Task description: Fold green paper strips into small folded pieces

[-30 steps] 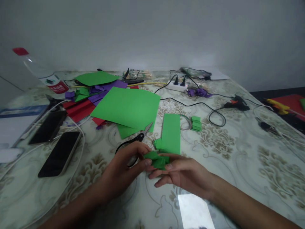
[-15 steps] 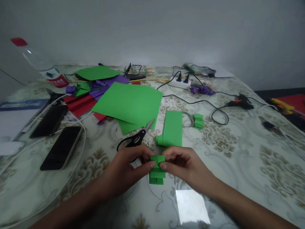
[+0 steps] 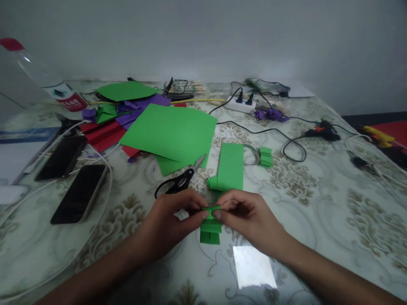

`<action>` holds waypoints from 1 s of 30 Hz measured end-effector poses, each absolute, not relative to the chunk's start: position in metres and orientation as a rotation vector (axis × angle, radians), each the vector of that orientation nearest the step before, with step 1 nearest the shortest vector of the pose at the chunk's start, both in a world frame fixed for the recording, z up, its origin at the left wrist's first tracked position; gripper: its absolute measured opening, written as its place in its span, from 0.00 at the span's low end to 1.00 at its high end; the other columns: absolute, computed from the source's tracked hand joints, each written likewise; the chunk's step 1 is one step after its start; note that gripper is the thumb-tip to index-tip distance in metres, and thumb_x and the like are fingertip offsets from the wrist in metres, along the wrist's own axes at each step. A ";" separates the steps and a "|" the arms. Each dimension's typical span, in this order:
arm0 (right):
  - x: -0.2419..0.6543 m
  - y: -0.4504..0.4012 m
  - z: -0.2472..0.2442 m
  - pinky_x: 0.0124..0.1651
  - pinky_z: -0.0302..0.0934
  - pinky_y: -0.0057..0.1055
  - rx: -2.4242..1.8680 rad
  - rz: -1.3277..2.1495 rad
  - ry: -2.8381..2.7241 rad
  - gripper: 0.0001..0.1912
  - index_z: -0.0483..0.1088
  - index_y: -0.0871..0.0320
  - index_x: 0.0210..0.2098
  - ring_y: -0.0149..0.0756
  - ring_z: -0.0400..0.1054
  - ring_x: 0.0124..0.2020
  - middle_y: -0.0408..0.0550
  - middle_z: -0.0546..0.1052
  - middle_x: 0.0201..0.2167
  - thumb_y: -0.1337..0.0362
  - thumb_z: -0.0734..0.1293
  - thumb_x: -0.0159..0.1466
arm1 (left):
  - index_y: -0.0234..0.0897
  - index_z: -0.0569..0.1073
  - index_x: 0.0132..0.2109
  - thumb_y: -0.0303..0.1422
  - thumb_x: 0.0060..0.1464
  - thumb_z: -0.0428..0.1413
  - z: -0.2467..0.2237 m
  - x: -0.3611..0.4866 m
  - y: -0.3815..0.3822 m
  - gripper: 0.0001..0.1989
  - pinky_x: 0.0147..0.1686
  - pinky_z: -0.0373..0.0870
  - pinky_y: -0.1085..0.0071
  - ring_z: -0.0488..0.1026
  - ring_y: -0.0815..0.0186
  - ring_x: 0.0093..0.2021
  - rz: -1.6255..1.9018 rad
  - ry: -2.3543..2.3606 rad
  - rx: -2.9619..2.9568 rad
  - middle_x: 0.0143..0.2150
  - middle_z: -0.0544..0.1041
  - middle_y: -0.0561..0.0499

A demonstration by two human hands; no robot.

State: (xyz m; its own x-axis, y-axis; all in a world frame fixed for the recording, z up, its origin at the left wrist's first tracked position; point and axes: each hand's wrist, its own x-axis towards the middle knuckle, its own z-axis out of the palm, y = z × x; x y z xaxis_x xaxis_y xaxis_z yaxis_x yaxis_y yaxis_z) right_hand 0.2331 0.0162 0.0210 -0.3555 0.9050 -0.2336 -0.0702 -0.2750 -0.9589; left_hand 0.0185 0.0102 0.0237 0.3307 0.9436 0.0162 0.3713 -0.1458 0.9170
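Observation:
A small green folded paper strip (image 3: 210,236) hangs in pleats between my two hands, low in the middle of the view. My left hand (image 3: 182,218) pinches its upper left edge between thumb and fingers. The upper right edge is pinched by my right hand (image 3: 243,216). Just beyond my hands lies a green paper rectangle (image 3: 231,163) with a rolled or folded green piece at its lower left. Black-handled scissors (image 3: 182,180) rest past my left hand, blades pointing up and right. Another pleated green piece (image 3: 266,156) lies farther right.
Large green sheets (image 3: 171,133) overlap red and purple paper at the back left. Two phones (image 3: 79,194), white cables and a bottle (image 3: 60,91) stand or lie left. A power strip (image 3: 240,104) is at the back; a black glue gun (image 3: 323,130) lies right.
Both hands still pinch the green strip, whose top fold now looks tilted and narrower. The whole view has shifted slightly, with the table's things sitting a little higher.

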 end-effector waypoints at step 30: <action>0.235 0.012 0.019 0.32 0.67 0.26 -1.145 1.539 -1.449 0.02 0.80 0.55 0.36 0.32 0.76 0.30 0.45 0.84 0.30 0.64 0.74 0.65 | 0.40 0.79 0.43 0.31 0.62 0.61 0.027 0.011 0.013 0.03 0.34 0.75 0.75 0.82 0.65 0.37 0.661 1.173 1.767 0.37 0.85 0.54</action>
